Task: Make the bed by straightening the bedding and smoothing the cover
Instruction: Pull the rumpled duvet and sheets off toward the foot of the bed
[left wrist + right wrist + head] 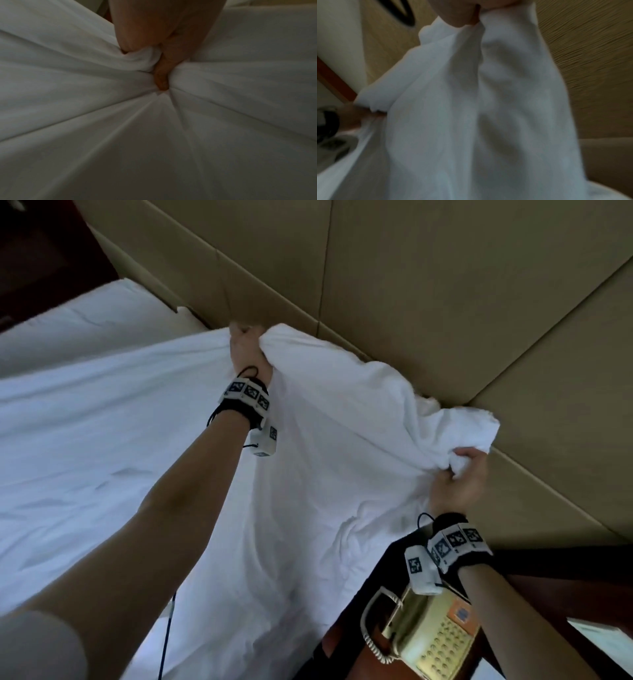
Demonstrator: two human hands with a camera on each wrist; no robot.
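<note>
A white cover (pixel 325 460) lies rumpled over the head end of the bed, its top edge bunched against the tan padded headboard (pixel 394 302). My left hand (pixel 245 345) grips a fistful of that edge near the headboard; the left wrist view shows the left hand (pixel 159 56) with cloth gathered between thumb and fingers and creases fanning out across the cover (pixel 85 121). My right hand (pixel 457 477) grips the cover's corner, lifted off the bed at the right. In the right wrist view the cover (pixel 479 108) hangs down from the right hand (pixel 462 14).
A flat white sheet (pixel 85 440) spreads left, with a pillow (pixel 85 316) beyond it. A beige telephone (pixel 435 635) with a coiled cord sits on a dark wooden nightstand (pixel 555 587) below my right wrist. A thin cable (pixel 168 631) hangs under my left arm.
</note>
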